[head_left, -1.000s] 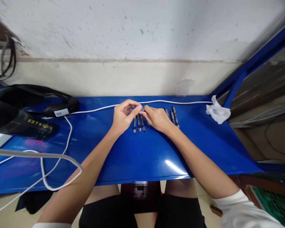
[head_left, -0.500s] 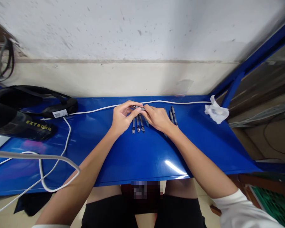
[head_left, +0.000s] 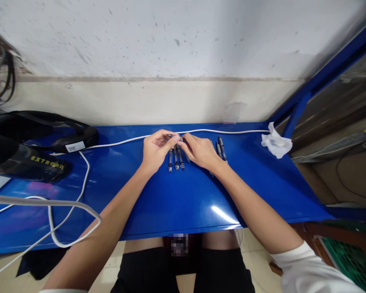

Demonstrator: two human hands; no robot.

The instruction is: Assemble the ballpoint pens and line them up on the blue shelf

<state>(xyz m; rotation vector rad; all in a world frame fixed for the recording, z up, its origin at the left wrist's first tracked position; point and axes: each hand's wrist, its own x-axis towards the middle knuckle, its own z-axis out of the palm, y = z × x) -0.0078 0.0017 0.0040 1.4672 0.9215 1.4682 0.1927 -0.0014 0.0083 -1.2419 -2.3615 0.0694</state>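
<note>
Above the back half of the blue table, my left hand (head_left: 155,151) pinches a dark pen (head_left: 181,139) between thumb and fingers. My right hand (head_left: 202,151) is closed with its fingertips at the other end of the same pen; its fingers partly hide that end. Several dark pens with clear ends (head_left: 176,163) lie side by side below the hands. A pen with a teal part (head_left: 188,159) shows beside them, partly under my right hand. To the right of that hand lie more grey-black pens (head_left: 222,149).
A white cable (head_left: 125,142) runs along the back of the table (head_left: 177,203) and loops at left. A black headset (head_left: 76,136) and a dark object lettered EXTRORD (head_left: 45,165) sit at left. Crumpled white tissue (head_left: 277,142) lies at right by a blue frame (head_left: 299,114).
My hands stay together at the pen, with a slight shift of the fingers. The whole view has moved a little. The pens on the table lie as before.
</note>
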